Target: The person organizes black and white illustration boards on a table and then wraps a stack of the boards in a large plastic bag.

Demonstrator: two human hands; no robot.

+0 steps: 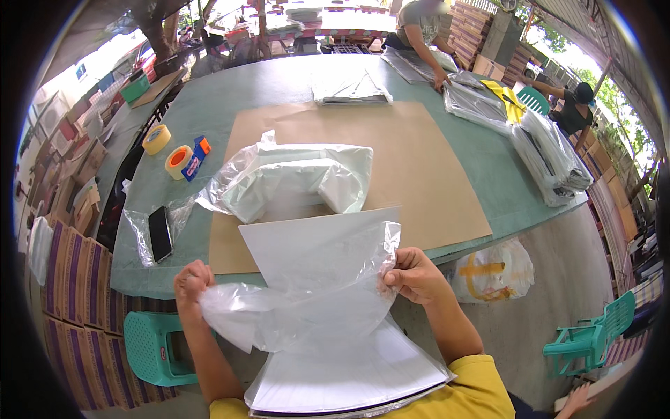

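My left hand (191,281) grips the left edge of a clear plastic bag (307,300). My right hand (413,274) pinches the bag's right edge. A white sheet (314,241) sticks out of the bag toward the table. Below the bag, on my lap, lies a stack of white sheets in plastic (349,377). Beyond it, on a brown cardboard sheet (412,167), a crumpled pile of clear bags (293,178) rests on the green table (230,91).
Two tape rolls (167,150) and a blue dispenser lie left, with a black phone (160,232) on plastic. Stacks of bagged items (551,160) sit right. Another person (422,28) works at the far end; one sits at right. Green stools (150,346), boxes at left.
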